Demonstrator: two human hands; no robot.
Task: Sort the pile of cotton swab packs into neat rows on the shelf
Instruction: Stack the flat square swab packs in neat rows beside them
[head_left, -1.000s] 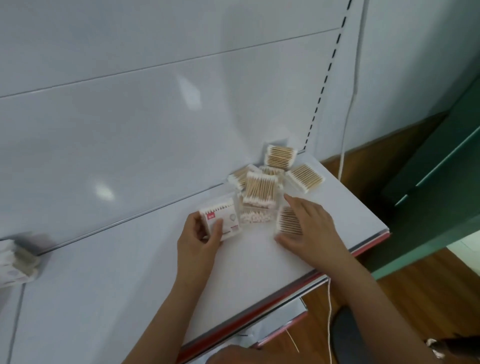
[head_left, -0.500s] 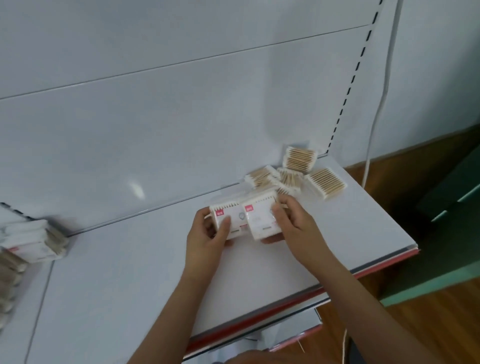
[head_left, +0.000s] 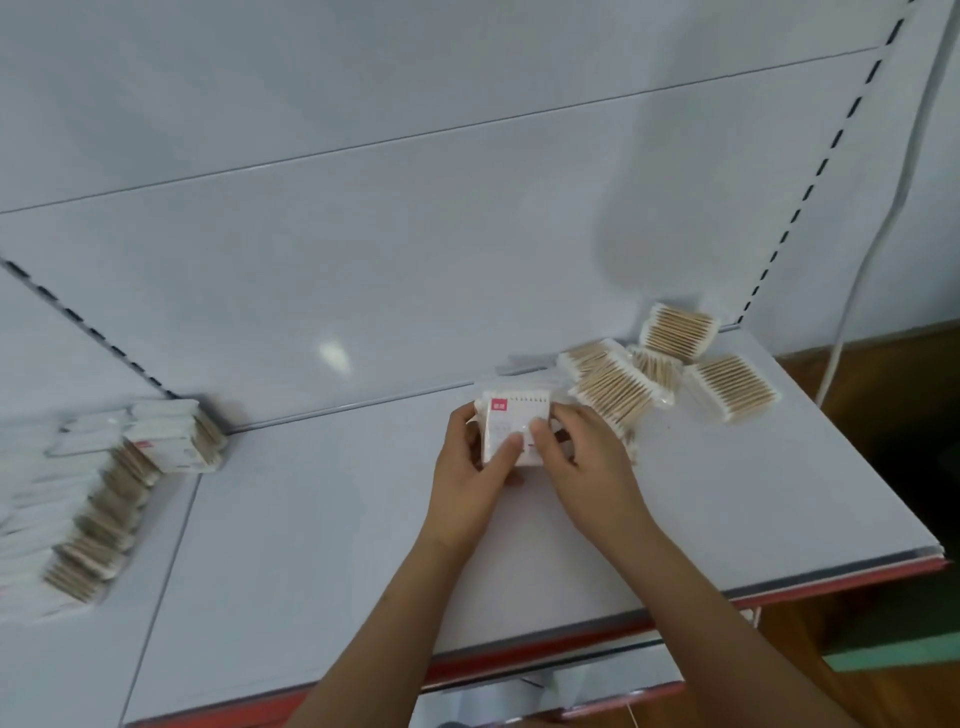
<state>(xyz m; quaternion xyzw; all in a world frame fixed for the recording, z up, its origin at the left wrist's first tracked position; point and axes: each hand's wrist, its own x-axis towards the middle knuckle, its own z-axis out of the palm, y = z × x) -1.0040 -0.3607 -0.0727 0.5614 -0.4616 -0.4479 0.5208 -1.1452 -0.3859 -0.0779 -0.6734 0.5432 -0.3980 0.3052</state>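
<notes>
A white shelf (head_left: 322, 545) with a red front edge fills most of the view, backed by a pale panel wall (head_left: 415, 208) with slotted uprights at its left and right. A white cable (head_left: 878, 228) hangs down the wall on the right, past the shelf's end, with brown floor (head_left: 883, 649) beyond.

At the far left of the shelf, blurred rows of cotton swab packs (head_left: 104, 493) stand on edge, one behind another, from the front toward the back wall. At the back right corner lies the loose pile of packs (head_left: 670, 374), several clear packs of wooden-stemmed swabs overlapping at different angles; one leans against the wall, another lies flat just to the right of the rest.

Just left of that pile, near the middle of the shelf, both hands grip a small stack of packs (head_left: 511, 431), white label side up with a red tag at the upper left corner. The left hand (head_left: 475, 478) curls its fingers round the stack's left side, thumb laid across the label. The right hand (head_left: 582, 467) closes on the right side, its thumb also on top, tip close to the left thumb. How many packs the stack holds cannot be told.
</notes>
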